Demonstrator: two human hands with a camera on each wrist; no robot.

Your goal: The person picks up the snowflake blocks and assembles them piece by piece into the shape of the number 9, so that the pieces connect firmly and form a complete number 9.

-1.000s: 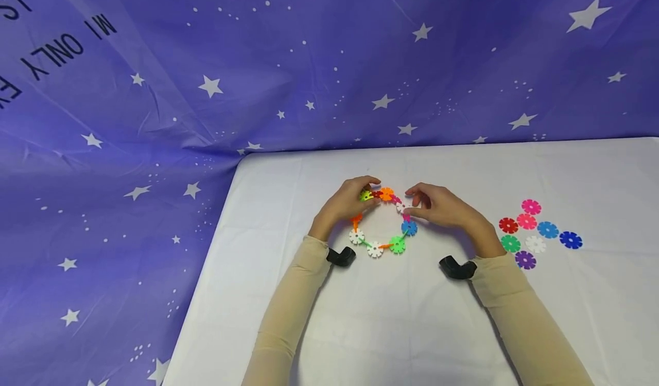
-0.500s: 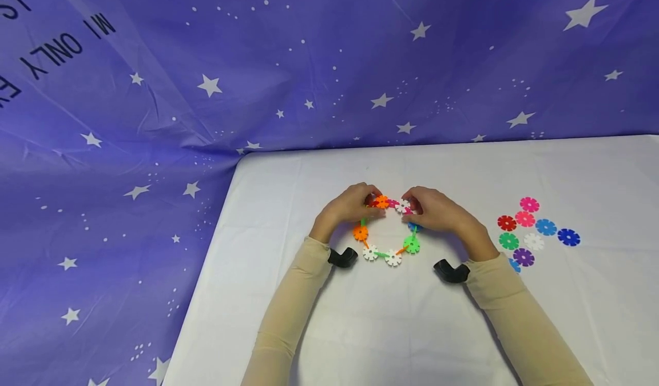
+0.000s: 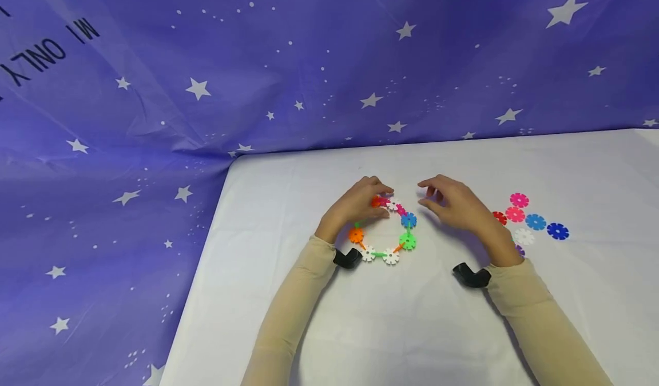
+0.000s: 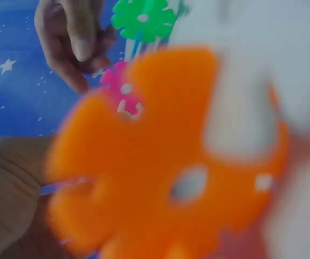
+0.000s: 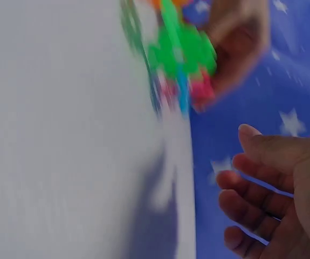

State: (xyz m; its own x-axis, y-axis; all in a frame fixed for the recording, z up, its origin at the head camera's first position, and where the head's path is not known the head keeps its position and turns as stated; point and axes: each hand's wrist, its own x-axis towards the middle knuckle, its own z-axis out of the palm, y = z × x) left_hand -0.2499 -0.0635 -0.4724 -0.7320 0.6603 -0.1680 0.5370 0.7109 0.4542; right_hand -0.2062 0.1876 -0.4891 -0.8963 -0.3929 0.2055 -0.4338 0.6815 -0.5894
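A ring of notched plastic snowflake discs (image 3: 408,241), joined edge to edge in orange, white, green, blue, pink and red, is in front of me. My left hand (image 3: 357,202) grips its far left part between thumb and fingers. An orange disc (image 4: 149,145) looms large and blurred in the left wrist view, covering much of that hand. To the right of the ring is my right hand (image 3: 455,203), apart from it. In the right wrist view its bent fingers (image 5: 252,210) and thumb are spread with nothing between them.
Several loose discs lie right of my right arm, among them a pink one (image 3: 519,200), a dark blue one (image 3: 558,231) and a white one (image 3: 524,237). The white-covered table (image 3: 412,329) ends at a purple star-patterned curtain (image 3: 309,60).
My right hand has let go of the ring's white disc and drawn away to the right. The ring was turned and shifted in my hands; the left hand keeps hold of it.
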